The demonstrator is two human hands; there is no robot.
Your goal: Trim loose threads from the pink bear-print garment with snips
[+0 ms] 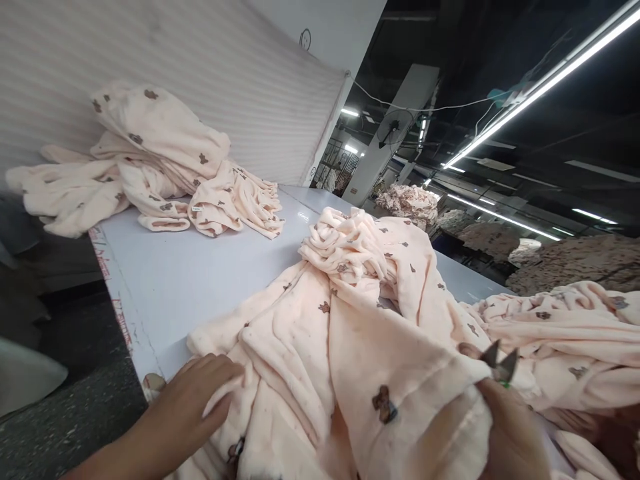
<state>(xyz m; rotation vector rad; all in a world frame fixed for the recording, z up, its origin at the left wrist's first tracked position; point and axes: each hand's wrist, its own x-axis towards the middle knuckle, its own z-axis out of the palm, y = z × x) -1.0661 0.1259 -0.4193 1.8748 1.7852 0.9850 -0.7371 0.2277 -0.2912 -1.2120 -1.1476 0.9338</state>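
Observation:
A pale pink fleece garment (pixel 345 333) with small brown bear prints lies bunched on the white table (pixel 190 273) in front of me. My left hand (pixel 193 403) rests flat on its near left edge, fingers stretched out. My right hand (pixel 505 427) is at the bottom right, closed on small thread snips (pixel 501 363) whose two metal points stick up beside a fold of the garment. Part of that hand is hidden under the fabric.
A pile of the same pink garments (pixel 150 167) sits at the table's far left against a striped wall. More heaps (pixel 560 333) lie to the right and on distant tables (pixel 410 200). The table's left edge drops to a dark floor (pixel 75 400).

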